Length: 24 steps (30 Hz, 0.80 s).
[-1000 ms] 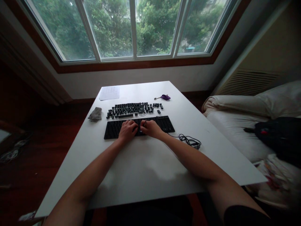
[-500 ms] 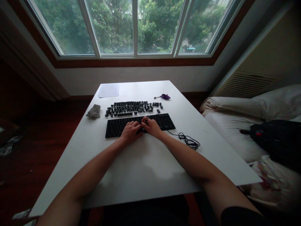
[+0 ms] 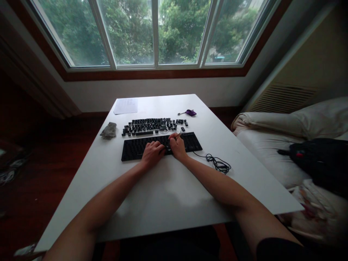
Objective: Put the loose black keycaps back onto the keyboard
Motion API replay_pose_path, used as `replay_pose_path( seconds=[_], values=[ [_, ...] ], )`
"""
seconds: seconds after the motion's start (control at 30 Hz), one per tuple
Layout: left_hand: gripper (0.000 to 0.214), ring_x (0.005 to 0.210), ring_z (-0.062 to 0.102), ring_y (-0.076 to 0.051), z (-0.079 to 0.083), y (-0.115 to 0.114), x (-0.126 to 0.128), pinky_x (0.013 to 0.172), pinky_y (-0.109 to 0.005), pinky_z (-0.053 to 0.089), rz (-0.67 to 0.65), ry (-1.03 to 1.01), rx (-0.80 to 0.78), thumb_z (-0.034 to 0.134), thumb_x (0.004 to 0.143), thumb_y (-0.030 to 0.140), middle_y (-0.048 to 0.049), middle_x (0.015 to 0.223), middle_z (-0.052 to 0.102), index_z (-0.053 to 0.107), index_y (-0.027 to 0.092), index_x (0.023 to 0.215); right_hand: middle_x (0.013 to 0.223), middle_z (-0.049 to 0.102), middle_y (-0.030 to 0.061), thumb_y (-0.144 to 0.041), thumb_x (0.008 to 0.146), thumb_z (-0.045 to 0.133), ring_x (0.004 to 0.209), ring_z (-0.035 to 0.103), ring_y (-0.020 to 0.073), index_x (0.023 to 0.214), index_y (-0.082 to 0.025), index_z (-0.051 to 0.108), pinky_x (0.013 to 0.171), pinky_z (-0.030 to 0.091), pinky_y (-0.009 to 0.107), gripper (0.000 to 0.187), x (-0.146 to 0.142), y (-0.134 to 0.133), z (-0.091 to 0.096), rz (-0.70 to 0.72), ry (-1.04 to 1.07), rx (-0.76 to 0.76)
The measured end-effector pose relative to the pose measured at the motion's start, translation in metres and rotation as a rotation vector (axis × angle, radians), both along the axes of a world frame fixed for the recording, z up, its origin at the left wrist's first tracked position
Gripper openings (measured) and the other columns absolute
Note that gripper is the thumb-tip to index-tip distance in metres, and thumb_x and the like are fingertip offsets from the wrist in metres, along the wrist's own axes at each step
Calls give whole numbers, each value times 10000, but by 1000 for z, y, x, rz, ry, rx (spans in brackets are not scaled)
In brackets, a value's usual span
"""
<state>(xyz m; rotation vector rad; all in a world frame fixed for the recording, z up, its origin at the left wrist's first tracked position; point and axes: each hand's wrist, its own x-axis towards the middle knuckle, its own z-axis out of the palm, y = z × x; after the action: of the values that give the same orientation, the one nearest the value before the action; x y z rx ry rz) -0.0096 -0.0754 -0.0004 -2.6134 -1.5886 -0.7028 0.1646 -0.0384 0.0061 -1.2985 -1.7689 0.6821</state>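
Note:
A black keyboard (image 3: 133,148) with its keycaps taken off lies across the middle of the white table (image 3: 168,188). My left hand (image 3: 152,152) rests curled on its front middle. Just to the right, my right hand (image 3: 177,145) is pinched round a thin metal tool whose tip pokes up toward the far edge of the keyboard. Rows of loose black keycaps (image 3: 146,126) lie right behind the keyboard. The keyboard's cable (image 3: 219,164) lies coiled on the table to the right.
A grey crumpled cloth (image 3: 108,130) sits left of the keycaps, a sheet of paper (image 3: 125,106) at the far left corner, a purple tool (image 3: 190,112) at the far right. A bed with a pillow and a black bag (image 3: 320,159) stands right of the table. Windows are behind.
My right hand has shifted slightly right along the keyboard, and the thin tool in it now tilts up to the right. My left hand stays put.

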Motion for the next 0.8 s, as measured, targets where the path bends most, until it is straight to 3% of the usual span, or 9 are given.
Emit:
replay_pose_path(
  seconds=[0.1,0.23,0.4,0.63,0.8],
  values=[
    [153,998,567,-239,-1,1,-2,878,-402,398,-6,-61,-20,570,943,326,-64,1038,641,682,251,1016,694,579,1,-329,900,378,661,557,174,925,-205,576,663,432,253,235,1,-1,2,-54,57,43],
    [181,1040,581,-251,1,4,-5,920,-409,427,-38,-191,-48,640,883,310,-66,1073,657,671,234,1044,667,589,-12,-385,916,418,630,560,159,924,-213,583,639,442,241,238,1,-6,6,50,93,27],
    [211,1018,621,-226,4,11,-14,928,-374,479,-111,-500,-150,580,927,346,-67,1061,683,672,216,1066,634,577,-29,-454,934,451,575,548,136,949,-215,578,598,453,232,271,1,-13,14,121,216,12],
    [331,875,660,-188,-1,19,-21,826,-326,526,-134,-937,-396,607,900,432,-62,1008,715,663,178,1105,746,670,9,-534,915,529,682,656,149,1005,-210,596,675,541,262,343,0,-12,17,230,331,-67],
    [339,805,649,-152,1,20,-20,807,-299,524,-155,-1121,-434,668,857,426,-47,942,702,648,160,1066,856,733,42,-538,890,604,786,711,174,1054,-200,670,755,579,303,382,-1,-7,10,325,448,-134]
  ],
)
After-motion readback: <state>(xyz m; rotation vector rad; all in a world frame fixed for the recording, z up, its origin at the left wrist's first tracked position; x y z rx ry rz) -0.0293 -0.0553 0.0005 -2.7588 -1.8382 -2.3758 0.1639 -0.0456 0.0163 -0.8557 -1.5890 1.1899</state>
